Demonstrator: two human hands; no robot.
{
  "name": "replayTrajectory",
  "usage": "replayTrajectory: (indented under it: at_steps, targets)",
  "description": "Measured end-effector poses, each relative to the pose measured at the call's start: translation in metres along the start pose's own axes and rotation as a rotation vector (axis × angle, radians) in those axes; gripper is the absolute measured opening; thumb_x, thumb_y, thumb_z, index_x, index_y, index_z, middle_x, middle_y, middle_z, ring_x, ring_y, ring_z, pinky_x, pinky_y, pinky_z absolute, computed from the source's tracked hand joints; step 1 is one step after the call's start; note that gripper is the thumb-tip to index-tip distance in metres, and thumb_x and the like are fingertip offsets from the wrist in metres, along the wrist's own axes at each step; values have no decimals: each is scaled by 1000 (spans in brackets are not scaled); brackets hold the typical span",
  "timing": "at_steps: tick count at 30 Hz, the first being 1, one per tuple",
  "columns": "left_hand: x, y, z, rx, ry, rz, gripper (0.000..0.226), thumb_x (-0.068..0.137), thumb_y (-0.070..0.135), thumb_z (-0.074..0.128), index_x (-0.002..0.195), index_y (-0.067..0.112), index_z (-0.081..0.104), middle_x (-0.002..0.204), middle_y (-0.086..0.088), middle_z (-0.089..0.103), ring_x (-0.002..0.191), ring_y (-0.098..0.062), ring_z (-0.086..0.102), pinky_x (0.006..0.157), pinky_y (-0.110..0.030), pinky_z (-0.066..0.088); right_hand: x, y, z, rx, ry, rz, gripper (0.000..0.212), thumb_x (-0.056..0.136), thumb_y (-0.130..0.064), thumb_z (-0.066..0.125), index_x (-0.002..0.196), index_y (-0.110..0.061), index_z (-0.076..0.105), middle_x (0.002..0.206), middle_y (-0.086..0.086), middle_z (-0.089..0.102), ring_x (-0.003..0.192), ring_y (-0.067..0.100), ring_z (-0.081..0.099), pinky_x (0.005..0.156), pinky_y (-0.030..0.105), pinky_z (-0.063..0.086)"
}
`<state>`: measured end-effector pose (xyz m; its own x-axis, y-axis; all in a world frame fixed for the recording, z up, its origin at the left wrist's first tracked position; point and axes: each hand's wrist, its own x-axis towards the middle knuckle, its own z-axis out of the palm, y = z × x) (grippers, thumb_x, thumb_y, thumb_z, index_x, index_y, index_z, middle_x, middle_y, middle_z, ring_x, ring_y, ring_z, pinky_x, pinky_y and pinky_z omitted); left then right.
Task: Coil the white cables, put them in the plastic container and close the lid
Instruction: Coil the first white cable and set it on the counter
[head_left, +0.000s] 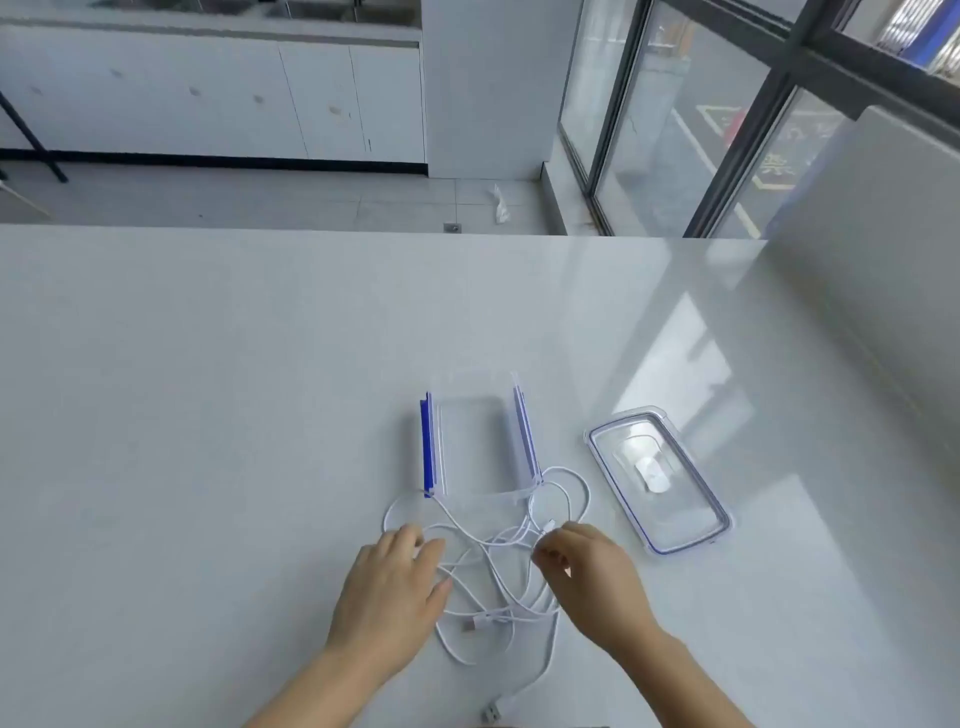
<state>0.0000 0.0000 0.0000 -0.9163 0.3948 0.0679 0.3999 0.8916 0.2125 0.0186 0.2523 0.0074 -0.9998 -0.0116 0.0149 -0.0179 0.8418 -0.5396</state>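
The plastic container (429, 447) sat on the table (208, 389). Right of the container, apart from it, lay the lid (657, 478). Just before the container sprawled the white cables (480, 621), one loop perhaps touching its near right corner. The left hand (389, 587) rested on them before the container, and the right hand (592, 577) lay before and to its right.

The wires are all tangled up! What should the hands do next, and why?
The cables lie crossed in a loose tangle in front of the open box, none coiled yet. So the best next move is probably to lift the end the right hand pinches and draw one free, while the left hand holds the rest down.
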Motion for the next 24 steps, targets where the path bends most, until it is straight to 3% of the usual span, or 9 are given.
replayTrajectory:
  at_steps: [3,7,12,16,19,21,24]
  targets:
    - [-5,2,15,10,-76,37,32,76,47,47,89,28,70,79,7,60,69,-18,64,53,-30,52,-12,7,9,-46,-77,46,9,88,-34,65,87,-28,71,81,-15,59,85,11,60,69,27,49]
    - [-9,1,31,53,-112,47,29,75,47,48,87,29,68,80,8,59,72,-17,63,53,-29,50,-20,12,19,-194,-241,25,32,83,-53,66,106,-32,71,102,-11,64,100,12,57,76,26,45]
    - [-16,0,31,-5,-160,39,20,71,41,60,85,28,68,83,8,57,75,-15,61,56,-25,51,-23,17,28,-239,-284,13,21,86,-38,67,106,-32,71,104,-9,61,106,17,57,75,29,48]
    - [-16,-4,32,-121,-146,-15,20,67,38,76,83,30,68,82,10,57,75,-14,62,60,-24,52,-22,20,27,-166,-217,38,10,89,-29,63,94,-29,71,99,-9,60,102,14,57,70,27,47]
    - [-13,-1,29,-160,-116,-24,12,74,39,64,82,31,69,80,12,58,75,-14,63,61,-25,51,-19,16,22,-86,-114,40,5,90,-25,64,87,-27,67,94,-12,62,94,12,58,67,28,49]
    - [-11,6,27,-219,-104,-52,22,78,40,54,88,32,72,81,12,59,78,-12,63,65,-26,51,-16,9,13,-2,-56,44,6,90,-23,65,87,-27,66,87,-14,65,88,12,57,70,31,51]
    - [-1,32,3,-563,-105,-271,20,90,38,61,92,25,76,85,8,65,81,-8,61,73,-25,49,-14,-7,-1,98,2,-5,6,89,-21,66,86,-27,67,79,-19,62,82,6,56,70,26,50]
